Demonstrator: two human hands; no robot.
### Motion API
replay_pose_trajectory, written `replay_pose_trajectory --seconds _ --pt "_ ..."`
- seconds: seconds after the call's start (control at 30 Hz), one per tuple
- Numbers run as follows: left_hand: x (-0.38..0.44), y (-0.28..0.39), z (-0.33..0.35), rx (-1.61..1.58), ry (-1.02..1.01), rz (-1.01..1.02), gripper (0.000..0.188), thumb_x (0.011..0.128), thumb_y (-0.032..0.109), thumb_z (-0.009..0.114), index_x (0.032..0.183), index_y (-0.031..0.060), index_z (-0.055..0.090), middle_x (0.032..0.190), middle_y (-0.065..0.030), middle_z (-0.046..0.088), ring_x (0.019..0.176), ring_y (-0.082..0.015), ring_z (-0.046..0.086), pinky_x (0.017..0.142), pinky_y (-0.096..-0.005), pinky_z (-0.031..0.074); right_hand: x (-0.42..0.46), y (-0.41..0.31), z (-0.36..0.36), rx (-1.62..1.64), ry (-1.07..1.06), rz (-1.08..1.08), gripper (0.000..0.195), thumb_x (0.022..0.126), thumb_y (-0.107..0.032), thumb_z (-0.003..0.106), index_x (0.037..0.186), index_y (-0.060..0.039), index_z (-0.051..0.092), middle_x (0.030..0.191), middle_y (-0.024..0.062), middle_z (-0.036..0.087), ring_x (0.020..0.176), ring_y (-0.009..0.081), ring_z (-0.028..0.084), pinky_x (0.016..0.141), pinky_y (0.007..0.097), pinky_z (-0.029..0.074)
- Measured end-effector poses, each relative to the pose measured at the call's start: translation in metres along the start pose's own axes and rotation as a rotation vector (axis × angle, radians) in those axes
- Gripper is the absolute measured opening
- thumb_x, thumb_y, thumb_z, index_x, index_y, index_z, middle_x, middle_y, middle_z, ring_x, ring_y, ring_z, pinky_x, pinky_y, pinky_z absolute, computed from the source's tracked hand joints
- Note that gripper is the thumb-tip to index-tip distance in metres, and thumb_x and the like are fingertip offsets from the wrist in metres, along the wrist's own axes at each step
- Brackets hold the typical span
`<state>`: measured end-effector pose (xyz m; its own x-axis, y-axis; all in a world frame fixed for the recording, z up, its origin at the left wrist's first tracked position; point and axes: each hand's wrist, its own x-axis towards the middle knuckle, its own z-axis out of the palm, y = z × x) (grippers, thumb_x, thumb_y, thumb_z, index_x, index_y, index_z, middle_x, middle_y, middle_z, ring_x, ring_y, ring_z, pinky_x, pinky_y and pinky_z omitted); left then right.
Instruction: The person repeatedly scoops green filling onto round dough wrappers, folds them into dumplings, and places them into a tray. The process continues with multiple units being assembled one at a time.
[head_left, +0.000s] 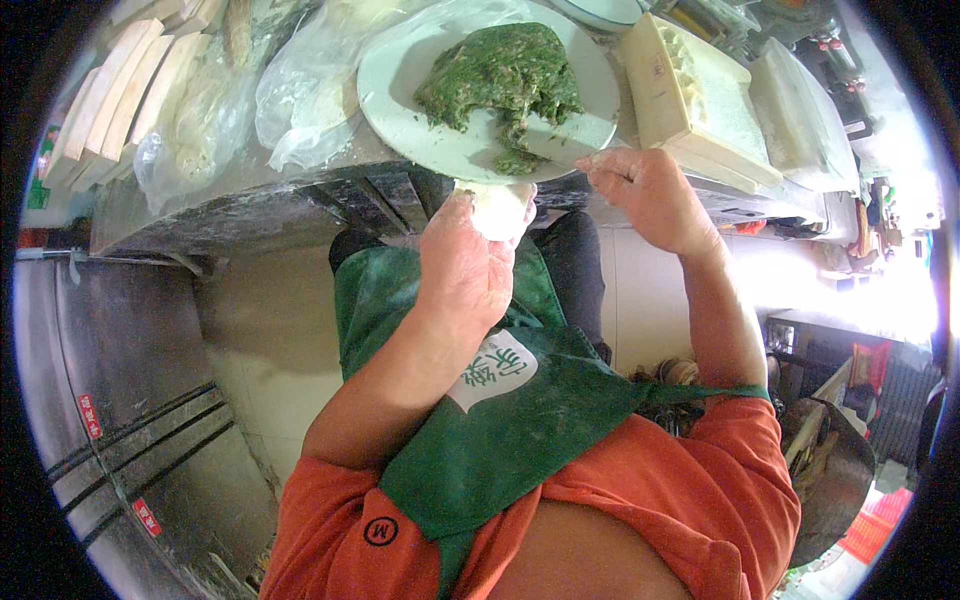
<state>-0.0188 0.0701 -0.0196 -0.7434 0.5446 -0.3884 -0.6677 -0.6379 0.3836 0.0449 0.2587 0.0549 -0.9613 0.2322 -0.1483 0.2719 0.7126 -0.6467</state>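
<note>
My left hand (463, 251), dusted with flour, holds a thin white dough wrapper (501, 213) just below the near rim of a large white plate (390, 112). On the plate sits a mound of green minced filling (517, 67), its near side dug out. In my right hand (651, 196) is the end of a thin flat spatula (559, 150), pinched between thumb and fingers over the plate's right side. The tip of the spatula is by a small clump of filling (517, 161) near the rim. How much filling rests on the blade I cannot tell.
Right of the plate stands a pale wooden box (667, 97) with whitish pieces inside, beside a plastic-wrapped block (802, 116). Clear plastic bags (315, 97) and several wooden trays (112, 90) lie left. The floury table edge (247, 202) runs before my knees. A white bowl (600, 11) stands behind.
</note>
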Motion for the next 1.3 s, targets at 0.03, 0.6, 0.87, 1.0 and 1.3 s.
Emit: replay_pose_trajectory --seconds 0.03,0.6,0.87,1.0,1.3 --pt "-0.001 0.002 0.002 -0.032 0.014 -0.009 0.037 0.098 0.017 0.039 0.128 -0.0042 0.047 0.125 -0.022 0.058 0.11 -0.0371 0.06 0.097 -0.0481 0.048 -0.002 -0.001 0.004 0.031 0.012 -0.026 0.026 0.094 -0.015 0.057 0.111 0.0019 0.068 0.091 0.015 0.069 0.082 0.0166 0.063 0.079 0.0315 0.051" --pt "-0.003 0.009 0.009 -0.174 0.028 0.014 0.035 0.095 0.013 0.04 0.122 -0.0048 0.052 0.121 -0.02 0.06 0.109 -0.0352 0.059 0.099 -0.0486 0.047 0.008 -0.01 0.016 0.008 0.049 -0.053 0.025 0.094 -0.013 0.057 0.113 -0.0016 0.069 0.078 0.0091 0.064 0.073 0.0125 0.055 0.071 0.0293 0.049" --pt "-0.005 0.012 0.013 -0.167 0.084 -0.024 0.035 0.098 0.016 0.038 0.125 -0.0008 0.052 0.122 -0.0149 0.06 0.113 -0.0303 0.058 0.098 -0.047 0.048 -0.013 -0.017 0.05 0.126 0.112 -0.184 0.023 0.092 -0.014 0.059 0.109 -0.0039 0.071 0.099 0.0201 0.07 0.095 0.0335 0.069 0.081 0.036 0.054" --pt "-0.006 0.015 0.012 -0.162 0.065 -0.028 0.036 0.099 0.017 0.038 0.127 0.0001 0.051 0.124 -0.0142 0.06 0.114 -0.0294 0.058 0.097 -0.0461 0.048 -0.013 -0.016 0.047 0.191 0.092 -0.117 0.023 0.091 -0.01 0.059 0.11 -0.0039 0.071 0.092 0.0163 0.071 0.081 0.0232 0.069 0.075 0.0326 0.054" --pt "-0.001 0.013 0.007 -0.185 -0.012 -0.033 0.035 0.099 0.015 0.038 0.127 0.0007 0.051 0.123 -0.0155 0.061 0.113 -0.0302 0.059 0.096 -0.0469 0.05 -0.005 -0.007 0.043 0.246 0.167 -0.116 0.023 0.094 -0.009 0.058 0.111 0.0034 0.068 0.078 0.0042 0.063 0.073 0.0097 0.056 0.069 0.0252 0.048"
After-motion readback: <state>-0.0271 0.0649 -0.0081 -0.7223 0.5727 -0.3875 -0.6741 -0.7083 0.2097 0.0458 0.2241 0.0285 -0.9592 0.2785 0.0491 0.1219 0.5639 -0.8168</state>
